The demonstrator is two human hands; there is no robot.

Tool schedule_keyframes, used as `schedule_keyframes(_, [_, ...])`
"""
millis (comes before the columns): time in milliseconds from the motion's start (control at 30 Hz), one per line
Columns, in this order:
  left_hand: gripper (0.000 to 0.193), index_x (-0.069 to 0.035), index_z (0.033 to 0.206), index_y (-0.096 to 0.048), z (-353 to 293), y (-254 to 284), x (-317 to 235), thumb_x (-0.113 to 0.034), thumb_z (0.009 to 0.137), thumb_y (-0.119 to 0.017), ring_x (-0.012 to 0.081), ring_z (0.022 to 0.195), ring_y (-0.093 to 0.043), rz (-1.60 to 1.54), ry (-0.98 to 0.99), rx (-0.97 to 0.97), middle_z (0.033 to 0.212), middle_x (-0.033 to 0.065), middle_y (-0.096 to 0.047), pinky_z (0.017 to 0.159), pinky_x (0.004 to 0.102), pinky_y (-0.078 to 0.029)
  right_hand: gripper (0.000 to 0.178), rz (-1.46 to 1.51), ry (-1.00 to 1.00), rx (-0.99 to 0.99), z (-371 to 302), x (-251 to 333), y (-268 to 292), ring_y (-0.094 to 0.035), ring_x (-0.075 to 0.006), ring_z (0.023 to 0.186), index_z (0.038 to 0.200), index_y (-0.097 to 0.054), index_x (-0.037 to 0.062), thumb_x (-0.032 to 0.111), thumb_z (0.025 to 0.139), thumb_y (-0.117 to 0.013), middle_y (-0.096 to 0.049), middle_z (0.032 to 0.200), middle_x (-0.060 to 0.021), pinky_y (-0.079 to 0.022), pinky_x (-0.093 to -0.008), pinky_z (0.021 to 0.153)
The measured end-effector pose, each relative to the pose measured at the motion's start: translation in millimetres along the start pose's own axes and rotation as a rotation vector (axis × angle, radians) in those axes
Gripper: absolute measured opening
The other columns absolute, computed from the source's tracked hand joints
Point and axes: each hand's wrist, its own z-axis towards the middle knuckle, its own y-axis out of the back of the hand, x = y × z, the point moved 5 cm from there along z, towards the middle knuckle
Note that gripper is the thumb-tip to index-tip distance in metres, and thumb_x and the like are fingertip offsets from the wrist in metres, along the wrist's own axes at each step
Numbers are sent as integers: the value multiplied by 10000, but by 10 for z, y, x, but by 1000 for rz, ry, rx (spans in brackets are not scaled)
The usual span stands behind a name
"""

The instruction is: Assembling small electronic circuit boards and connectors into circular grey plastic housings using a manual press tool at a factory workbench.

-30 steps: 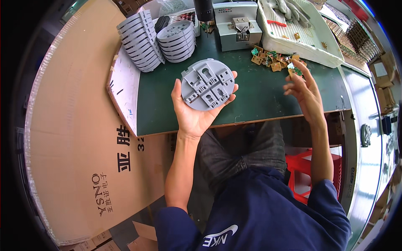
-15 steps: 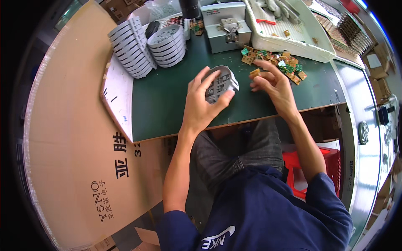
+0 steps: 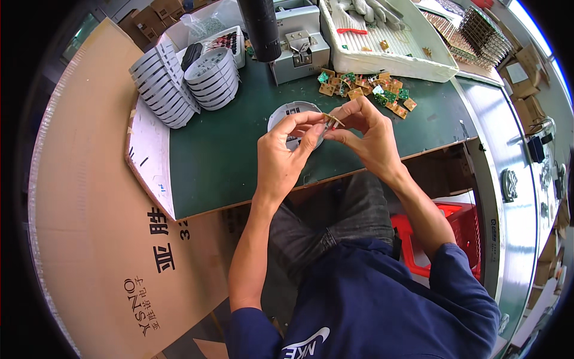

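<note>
My left hand [image 3: 286, 145] and my right hand [image 3: 369, 136] meet over the table, fingertips pinched around a small circuit board [image 3: 332, 121]. The board is seen nearly edge-on, tan with a bit of red at its lower side, and fingers cover part of it. Beneath and behind my left fingers sits a round grey plastic housing [image 3: 279, 115] with cut-out slots. My left hand hides much of this housing. Beyond my right hand lies a loose pile of small tan and green circuit boards [image 3: 357, 93].
Stacked grey housings [image 3: 156, 90] and a second stack [image 3: 212, 84] stand at the back left. A metal fixture [image 3: 299, 51] with a latch stands behind, a black cylinder [image 3: 260, 30] hanging before it. A white foam tray [image 3: 388, 57] holds gloves. A white board [image 3: 149, 155] edges the table's left.
My left hand has let go of the grey housing, which now rests on the table. Both hands have come together on the small circuit board that my right hand held. The view has shifted slightly.
</note>
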Motion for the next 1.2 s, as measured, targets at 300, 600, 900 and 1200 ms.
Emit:
schedule_keyframes(300, [168,-4,1034,-744,-59,47,37,-152,955,-752,113,753,-692,8,-21,-160,874,61,-777,739,273,-546,330,89,-36,99,-11,19,-78,-706,-154,1044,1119,-588,-13,-3,871,-804,-728,1057,-91,-571,-321,951])
schedule_keyframes(600, [114,-68,1031,-769,-86,42,-88,-106,923,-767,165,914,-710,94,-178,-151,1058,44,-752,758,319,-550,415,443,-164,188,-28,-119,-51,-671,-148,1139,1347,-609,-8,41,951,-724,-718,1238,-109,-540,-323,1032])
schedule_keyframes(900, [117,-63,1015,-788,-137,51,-67,-90,901,-778,190,921,-719,192,-217,-138,1052,51,-743,781,320,-557,363,486,-153,199,-57,-177,-87,-675,-146,1128,1285,-673,4,33,929,-741,-724,1236,-84,-535,-322,1046])
schedule_keyframes(1200, [708,-14,1346,-596,-171,249,156,-399,814,-861,358,1294,-548,461,-154,-159,1389,194,-575,1069,467,-464,334,-130,20,119,269,-64,9,-693,-168,1066,1286,-687,-3,17,953,-693,-733,1155,-92,-545,-319,967])
